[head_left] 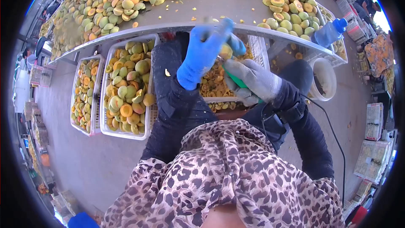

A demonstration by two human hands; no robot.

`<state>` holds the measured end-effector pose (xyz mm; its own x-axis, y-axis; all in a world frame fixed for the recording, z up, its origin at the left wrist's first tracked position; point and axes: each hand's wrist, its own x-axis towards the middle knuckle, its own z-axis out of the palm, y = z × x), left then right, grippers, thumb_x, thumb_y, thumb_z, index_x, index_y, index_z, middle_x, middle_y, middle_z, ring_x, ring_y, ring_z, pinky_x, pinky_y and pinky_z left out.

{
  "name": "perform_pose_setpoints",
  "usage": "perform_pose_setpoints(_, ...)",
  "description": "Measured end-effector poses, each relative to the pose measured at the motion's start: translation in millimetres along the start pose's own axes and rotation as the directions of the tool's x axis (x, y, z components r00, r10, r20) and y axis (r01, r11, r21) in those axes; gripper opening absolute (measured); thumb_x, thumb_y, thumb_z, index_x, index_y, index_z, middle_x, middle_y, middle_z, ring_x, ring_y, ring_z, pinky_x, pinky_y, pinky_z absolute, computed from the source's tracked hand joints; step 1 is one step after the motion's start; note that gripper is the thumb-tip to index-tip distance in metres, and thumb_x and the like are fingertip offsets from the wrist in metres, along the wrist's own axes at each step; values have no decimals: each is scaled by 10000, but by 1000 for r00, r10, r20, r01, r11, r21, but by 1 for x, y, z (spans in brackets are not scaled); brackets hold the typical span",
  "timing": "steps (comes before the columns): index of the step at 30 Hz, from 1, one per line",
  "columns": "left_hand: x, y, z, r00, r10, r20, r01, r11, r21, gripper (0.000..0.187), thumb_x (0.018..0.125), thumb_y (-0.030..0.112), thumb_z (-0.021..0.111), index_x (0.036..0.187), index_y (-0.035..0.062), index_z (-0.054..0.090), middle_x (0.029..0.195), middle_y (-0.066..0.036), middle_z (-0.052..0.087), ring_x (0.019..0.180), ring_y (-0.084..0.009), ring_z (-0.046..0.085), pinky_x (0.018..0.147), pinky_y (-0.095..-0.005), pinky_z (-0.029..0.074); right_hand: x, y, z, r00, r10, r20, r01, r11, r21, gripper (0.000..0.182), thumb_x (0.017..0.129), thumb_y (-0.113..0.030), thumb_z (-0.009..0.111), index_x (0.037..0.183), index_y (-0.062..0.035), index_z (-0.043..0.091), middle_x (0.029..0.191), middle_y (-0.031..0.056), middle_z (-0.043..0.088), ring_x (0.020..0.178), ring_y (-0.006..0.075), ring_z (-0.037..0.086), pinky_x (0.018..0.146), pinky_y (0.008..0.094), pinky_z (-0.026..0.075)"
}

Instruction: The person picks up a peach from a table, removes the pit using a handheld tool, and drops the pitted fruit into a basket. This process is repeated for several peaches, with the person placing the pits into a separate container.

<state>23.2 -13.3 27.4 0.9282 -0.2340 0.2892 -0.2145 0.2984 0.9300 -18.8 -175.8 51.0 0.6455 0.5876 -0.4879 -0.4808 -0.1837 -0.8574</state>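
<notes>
My left hand (202, 50), in a blue glove and partly smeared by motion, is at the table's front edge with its fingers around a yellow-green peach (226, 52). Close against it on the right, my right hand (252, 78), in a grey glove, is closed around a green-handled tool (236, 79). The tool's thin metal end (220, 58) points at the peach; its exact shape cannot be made out. Below both hands, a white crate (219, 99) between my legs holds brown-orange pits and scraps (215, 83).
Many halved peaches (114, 6) are heaped on the metal table (168, 14). Two white crates of peach halves, one nearer (146, 131) and one farther (80, 127), stand left. A blue-capped bottle (329, 33), white bucket (333, 80) and black cable (336, 137) are right. Other people work beyond.
</notes>
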Motion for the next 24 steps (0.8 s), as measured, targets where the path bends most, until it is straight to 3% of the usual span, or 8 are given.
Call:
perform_pose_setpoints(3,-3,-7,-6,989,59,135,-57,998,-17,436,972,317,499,746,-30,635,691,-107,641,631,-193,637,610,-296,521,1,5,-9,985,149,89,-153,987,39,517,963,-521,400,748,-63,510,459,-41,339,329,60,330,317,206,274)
perform_pose_setpoints(7,-2,-31,6,930,113,-351,-234,916,-326,528,965,437,382,828,12,662,710,-137,640,585,-256,606,576,-316,513,9,19,-1,864,-56,501,-279,774,568,530,955,-556,384,793,-67,510,512,-38,358,332,61,317,301,201,267)
perform_pose_setpoints(8,9,-50,-13,928,-236,-289,-125,533,-837,502,938,463,413,967,25,656,801,-131,663,619,-273,614,553,-319,521,8,23,6,826,-136,548,-311,700,642,525,952,-563,384,794,-76,502,517,-37,359,327,61,309,302,201,268)
perform_pose_setpoints(12,3,-45,-30,839,-325,-437,-125,666,-735,479,918,388,449,1106,-28,591,983,-138,651,917,-292,616,819,-432,516,12,21,10,996,30,83,-70,835,546,510,968,-531,368,829,-72,541,548,-21,427,359,60,377,313,208,280)
perform_pose_setpoints(16,-9,-47,-51,933,-302,-193,-71,371,-926,526,871,225,497,1297,-75,432,1216,-190,544,1106,-363,519,1006,-493,393,74,81,-61,807,-326,-492,126,910,-396,445,969,-396,421,819,-10,583,622,84,553,542,215,568,515,345,458)
perform_pose_setpoints(19,-14,-48,-56,962,-217,-164,-41,480,-876,520,876,221,510,1304,-65,434,1224,-203,543,1108,-372,517,1017,-500,389,96,139,-78,873,-213,-440,-335,394,-856,327,949,-304,455,889,-23,612,818,224,642,827,374,627,680,446,493)
perform_pose_setpoints(21,-19,-44,-55,945,-232,-232,-68,552,-831,508,910,288,508,1290,-45,458,1211,-214,553,1060,-349,555,903,-458,497,106,139,-95,679,-733,27,72,29,-997,258,932,-293,506,974,-57,601,811,209,647,811,372,637,660,463,487)
perform_pose_setpoints(24,-25,-40,-56,906,-408,-115,203,657,-726,563,960,524,375,1157,30,559,968,-128,667,682,-225,663,451,-250,520,71,55,-51,691,-600,-403,81,619,-781,225,907,-301,558,977,-87,570,715,152,631,697,349,636,608,454,488)
